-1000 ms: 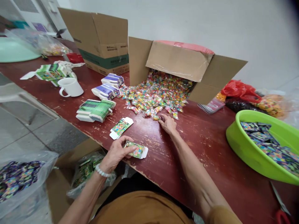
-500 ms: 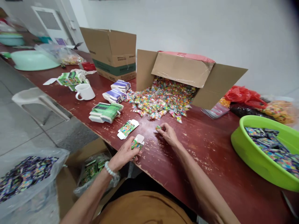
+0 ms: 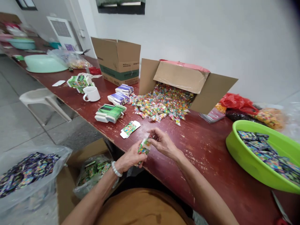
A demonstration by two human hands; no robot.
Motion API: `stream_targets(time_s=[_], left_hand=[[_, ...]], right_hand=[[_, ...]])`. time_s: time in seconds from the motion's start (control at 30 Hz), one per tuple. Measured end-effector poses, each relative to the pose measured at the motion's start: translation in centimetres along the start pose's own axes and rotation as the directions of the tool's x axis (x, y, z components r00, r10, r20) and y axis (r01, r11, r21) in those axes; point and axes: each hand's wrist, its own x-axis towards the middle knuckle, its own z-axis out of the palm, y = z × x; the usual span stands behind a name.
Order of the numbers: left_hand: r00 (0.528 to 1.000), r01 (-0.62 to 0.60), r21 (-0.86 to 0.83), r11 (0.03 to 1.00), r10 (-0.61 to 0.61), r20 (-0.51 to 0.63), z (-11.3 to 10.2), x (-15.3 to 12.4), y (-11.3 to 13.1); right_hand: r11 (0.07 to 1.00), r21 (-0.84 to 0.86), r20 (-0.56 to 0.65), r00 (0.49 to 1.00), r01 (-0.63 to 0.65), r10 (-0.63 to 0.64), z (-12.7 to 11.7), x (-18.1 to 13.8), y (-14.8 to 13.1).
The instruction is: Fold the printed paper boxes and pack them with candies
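Note:
My left hand (image 3: pixel 132 156) is closed around a small green printed carton (image 3: pixel 143 149), its open end tilted up toward my right hand. The fingers of my right hand (image 3: pixel 162 143) are pinched together at the carton's mouth, on a small wrapped candy mostly hidden by fingers and flap. A flattened green carton (image 3: pixel 130 128) lies on the table just beyond my left hand. Behind it is a stack of flat green cartons (image 3: pixel 111 112). Loose wrapped candies (image 3: pixel 161 104) spill from a cardboard box (image 3: pixel 180 75) lying on its side.
A white mug (image 3: pixel 92 94), purple cartons (image 3: pixel 119 98) and an upright cardboard box (image 3: pixel 119 62) stand left. At right sits a lime-green basin (image 3: pixel 236 156) of dark packets, with scissors (image 3: pixel 281 207) near it. Below the table edge are bags of dark packets (image 3: pixel 30 172) and green packets (image 3: pixel 96 168).
My right hand has moved left from over the table to the carton's open end, bringing the small candy with it. My left hand still holds the carton. The camera view has shifted slightly.

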Motion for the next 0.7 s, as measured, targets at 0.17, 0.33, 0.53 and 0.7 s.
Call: stream_targets(time_s=[0.17, 0.33, 0.53, 0.7], left_hand=[[0.997, -0.066, -0.177, 0.982, 0.071, 0.023, 0.9, -0.6, 0.9], [0.997, -0.076, -0.292, 0.953, 0.070, -0.031, 1.8, -1.4, 1.5], [0.996, -0.086, -0.443, 0.892, 0.089, -0.013, 2.9, -2.2, 1.6], [0.987, -0.162, -0.367, 0.916, 0.148, -0.066, 3.9, -3.4, 2.6]], right_hand=[[0.998, 0.062, -0.049, 0.999, -0.015, 0.018, -0.5, -0.6, -2.0], [0.951, 0.294, -0.245, 0.955, -0.093, 0.169, -0.5, -2.0, -3.3], [0.863, 0.468, -0.113, 0.956, -0.187, 0.269, 0.4, -4.0, -4.6], [0.825, 0.535, -0.076, 0.962, -0.182, 0.262, 0.1, -4.7, -6.3]])
